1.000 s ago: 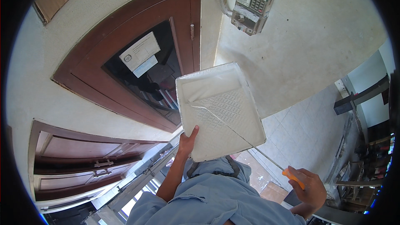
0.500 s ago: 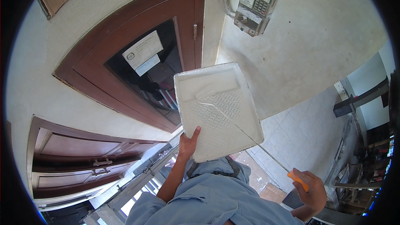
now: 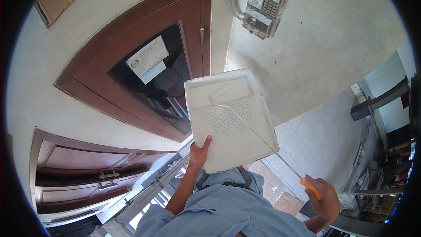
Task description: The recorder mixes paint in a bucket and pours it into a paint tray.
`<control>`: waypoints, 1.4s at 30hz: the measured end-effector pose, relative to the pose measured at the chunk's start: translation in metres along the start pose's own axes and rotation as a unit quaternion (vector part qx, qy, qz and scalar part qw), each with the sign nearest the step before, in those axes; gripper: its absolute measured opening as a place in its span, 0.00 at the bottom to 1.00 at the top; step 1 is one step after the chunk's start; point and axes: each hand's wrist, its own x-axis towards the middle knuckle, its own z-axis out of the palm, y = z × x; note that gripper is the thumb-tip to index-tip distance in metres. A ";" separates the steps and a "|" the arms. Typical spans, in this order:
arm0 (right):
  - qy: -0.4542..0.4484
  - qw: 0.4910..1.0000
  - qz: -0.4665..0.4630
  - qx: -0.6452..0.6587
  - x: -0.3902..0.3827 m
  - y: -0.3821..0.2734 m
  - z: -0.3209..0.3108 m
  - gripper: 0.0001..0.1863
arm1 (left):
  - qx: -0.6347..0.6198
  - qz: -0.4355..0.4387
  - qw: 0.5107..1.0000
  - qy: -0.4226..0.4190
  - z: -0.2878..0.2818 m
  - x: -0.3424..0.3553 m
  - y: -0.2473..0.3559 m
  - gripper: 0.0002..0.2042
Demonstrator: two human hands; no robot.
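Observation:
My left hand [image 3: 200, 151] grips the left side of a paint tray [image 3: 237, 149], its thumb over the rim and the other fingers hidden beneath. Cream paint coats the tray, which has a raised diamond grid and a deeper well at its far end. In my right hand [image 3: 323, 198] is the orange handle of a paint roller [image 3: 287, 164], fingers wrapped round it. The roller's long thin wire frame slants over the tray. Its head rests in the well, covered in cream paint and hard to tell from it.
A brown-red door [image 3: 144, 61] with a dark pane stands at the left. On the cream wall [image 3: 315, 52] ahead hangs an electricity meter [image 3: 265, 8] with a keypad. Brown window shutters [image 3: 83, 151] are at the lower left. Pale floor tiles [image 3: 302, 142] stretch to the right.
The roller head has moved farther into the tray's well, away from me. My right hand has shifted slightly left with the handle. The left hand still holds the tray.

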 end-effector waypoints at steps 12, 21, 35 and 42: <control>-0.044 0.997 0.062 0.000 0.000 0.007 -0.012 0.22 | -0.032 0.039 0.999 -0.002 -0.003 0.011 -0.012 0.25; -0.270 0.957 0.060 0.088 0.026 0.028 0.036 0.32 | -0.085 0.052 0.995 -0.001 -0.005 0.015 -0.021 0.27; -0.075 0.966 0.086 0.234 0.087 0.084 0.064 0.40 | -0.096 0.055 0.993 -0.038 -0.007 0.005 0.018 0.30; -0.036 0.959 0.085 0.269 0.162 0.078 0.100 0.35 | -0.090 0.028 0.995 -0.041 0.000 -0.006 0.027 0.25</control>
